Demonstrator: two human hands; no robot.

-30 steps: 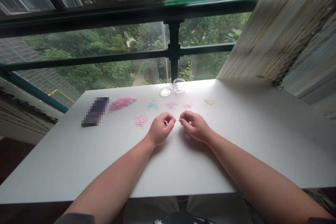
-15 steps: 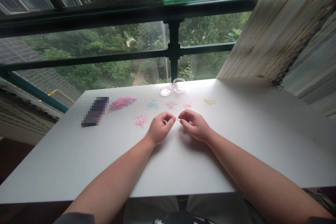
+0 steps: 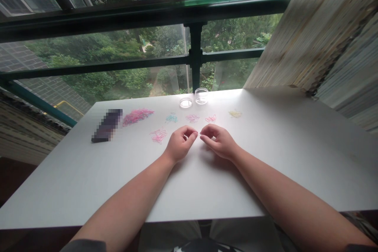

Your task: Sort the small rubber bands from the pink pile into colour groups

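Observation:
My left hand (image 3: 182, 142) is closed in a pinch above the white table (image 3: 206, 201); what its fingertips hold is too small to make out. Facing it, my right hand (image 3: 219, 140) is also pinched, its fingertips a small gap away, and anything in them is too small to tell. Beyond the hands lie small loops in separate piles: teal (image 3: 171, 117), pinkish purple (image 3: 192, 118), red-pink (image 3: 210, 118) and pale yellow (image 3: 235, 114). A pink pile (image 3: 158, 136) sits left of my left hand, and a larger mixed pink pile (image 3: 138, 116) is farther left.
Near the table's back edge stand a clear round container (image 3: 201, 97) and a clear round lid (image 3: 186, 103). A dark pixelated object (image 3: 107, 125) lies at the left. Behind the table is a window with green rails (image 3: 195, 55); a striped curtain (image 3: 274, 43) hangs at the right.
The fingertips of my right hand have shifted very slightly. The small pale thing seen between the hands before no longer shows clearly.

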